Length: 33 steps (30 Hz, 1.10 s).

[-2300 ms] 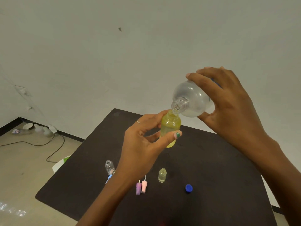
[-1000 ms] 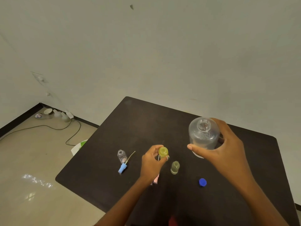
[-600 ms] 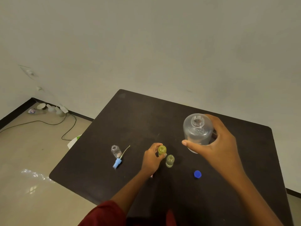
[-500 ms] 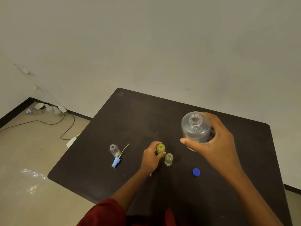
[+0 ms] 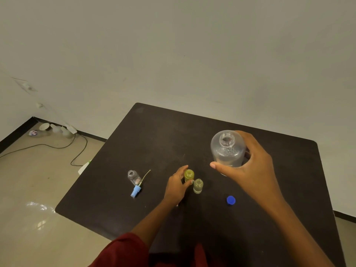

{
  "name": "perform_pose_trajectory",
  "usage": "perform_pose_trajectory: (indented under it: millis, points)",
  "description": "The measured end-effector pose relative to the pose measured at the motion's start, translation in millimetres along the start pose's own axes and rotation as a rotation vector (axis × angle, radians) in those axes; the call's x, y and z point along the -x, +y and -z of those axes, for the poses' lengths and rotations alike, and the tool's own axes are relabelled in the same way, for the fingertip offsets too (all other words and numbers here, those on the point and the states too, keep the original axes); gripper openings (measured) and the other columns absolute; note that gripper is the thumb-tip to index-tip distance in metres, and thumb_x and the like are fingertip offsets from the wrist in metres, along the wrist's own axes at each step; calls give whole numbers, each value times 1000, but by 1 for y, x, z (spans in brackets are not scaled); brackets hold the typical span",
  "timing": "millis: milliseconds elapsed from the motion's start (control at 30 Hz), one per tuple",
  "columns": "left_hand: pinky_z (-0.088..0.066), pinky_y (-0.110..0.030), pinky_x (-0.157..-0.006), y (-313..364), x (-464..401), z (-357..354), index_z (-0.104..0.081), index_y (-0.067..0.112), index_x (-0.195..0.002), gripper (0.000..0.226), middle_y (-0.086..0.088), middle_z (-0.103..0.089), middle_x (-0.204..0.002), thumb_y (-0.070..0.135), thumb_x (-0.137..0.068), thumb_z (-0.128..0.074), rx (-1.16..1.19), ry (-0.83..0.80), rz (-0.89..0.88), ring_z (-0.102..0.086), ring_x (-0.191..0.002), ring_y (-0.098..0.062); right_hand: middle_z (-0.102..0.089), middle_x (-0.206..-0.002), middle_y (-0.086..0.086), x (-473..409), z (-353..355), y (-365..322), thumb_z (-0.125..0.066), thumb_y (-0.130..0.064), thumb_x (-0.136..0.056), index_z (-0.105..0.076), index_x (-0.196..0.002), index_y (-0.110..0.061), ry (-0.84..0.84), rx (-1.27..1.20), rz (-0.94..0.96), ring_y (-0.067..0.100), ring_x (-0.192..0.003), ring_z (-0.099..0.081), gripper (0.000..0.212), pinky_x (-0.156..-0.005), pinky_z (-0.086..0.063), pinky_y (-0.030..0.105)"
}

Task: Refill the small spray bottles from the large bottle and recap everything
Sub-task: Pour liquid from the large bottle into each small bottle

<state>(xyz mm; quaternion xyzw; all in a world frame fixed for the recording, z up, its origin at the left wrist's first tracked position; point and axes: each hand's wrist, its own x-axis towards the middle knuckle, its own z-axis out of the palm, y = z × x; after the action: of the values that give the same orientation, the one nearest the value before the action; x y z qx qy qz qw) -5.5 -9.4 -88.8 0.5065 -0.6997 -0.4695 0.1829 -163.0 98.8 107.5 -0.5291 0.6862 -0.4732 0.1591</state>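
Seemingly mid-refill, I have my right hand (image 5: pixel 250 170) curled around the large bottle (image 5: pixel 227 149), clear rounded plastic, uncapped and upright above the matte dark table (image 5: pixel 154 135). My left hand (image 5: pixel 176 186) pinches the yellow small bottle (image 5: pixel 189 175), touching a paler open one (image 5: pixel 198 185); a nudge could topple and spill either. The blue cap (image 5: pixel 230 200) lies nearby.
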Motion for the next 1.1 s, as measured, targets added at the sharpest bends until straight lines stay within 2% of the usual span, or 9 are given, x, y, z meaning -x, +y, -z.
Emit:
perform_pose_trajectory:
  millis: [167,300,433,533,600,667,800,900,1100]
  points:
    - [-38,-34,-108,3,7,8,-37,18,-140,66,-2,-52,-137,9,-82,-68,-21,-30,-24,-47,-127,-14,-59,-118,-9,0,-2,0,-87,-34,-59,-52,-125,-22,-3,4,10,9,-108,-55,75,-85,-47,17]
    - [-45,-30,-101,4,29,24,-45,24,-133,52,5,-56,-130,15,-86,-65,-16,65,-92,-54,-118,-8,-59,-117,-10,0,-4,-3,-86,-35,-59,-53,-124,-22,-7,-18,22,8,-107,-55,74,-85,-47,16]
    - [-52,-25,-88,-4,64,49,-57,31,-113,30,14,-63,-107,13,-89,-59,93,313,-107,-59,-100,2,-59,-114,-15,-1,-8,-6,-87,-34,-59,-53,-121,-27,-17,-41,30,4,-106,-55,71,-82,-45,11]
    - [-49,-30,-83,-19,80,65,-58,26,-101,21,9,-61,-101,12,-86,-64,34,623,-63,-55,-97,-7,-59,-112,-16,-2,-14,-9,-87,-33,-59,-54,-120,-28,-28,-58,43,5,-105,-56,69,-81,-46,13]
    - [-47,-32,-78,-28,82,75,-56,17,-102,24,1,-57,-102,11,-83,-68,56,797,59,-51,-97,-15,-59,-111,-18,-3,-17,-11,-88,-32,-59,-54,-118,-31,-36,-64,55,5,-105,-56,68,-81,-47,16]
    - [-43,-30,-78,-36,78,84,-53,11,-109,35,-7,-55,-110,13,-80,-71,91,874,189,-48,-100,-18,-58,-111,-20,-4,-21,-13,-88,-32,-59,-52,-117,-34,-43,-64,67,6,-105,-56,68,-82,-47,18]
    - [-43,-37,-96,-56,59,98,-42,14,-130,64,-7,-47,-133,27,-77,-75,145,729,289,-47,-120,-25,-55,-110,-26,-6,-27,-17,-87,-35,-59,-48,-113,-45,-58,-61,82,4,-105,-55,67,-82,-47,17]
    - [-40,-42,-103,-61,44,101,-36,14,-138,75,-7,-42,-141,28,-76,-76,196,623,311,-41,-129,-26,-56,-109,-25,-6,-28,-20,-87,-33,-59,-49,-112,-45,-60,-64,96,5,-105,-55,66,-83,-49,21]
    - [-47,-43,-99,-61,26,95,-42,13,-130,60,-9,-53,-128,19,-79,-73,241,607,323,-52,-117,-26,-55,-111,-24,-6,-27,-17,-87,-36,-59,-49,-116,-41,-46,-41,84,5,-105,-55,69,-82,-48,19]
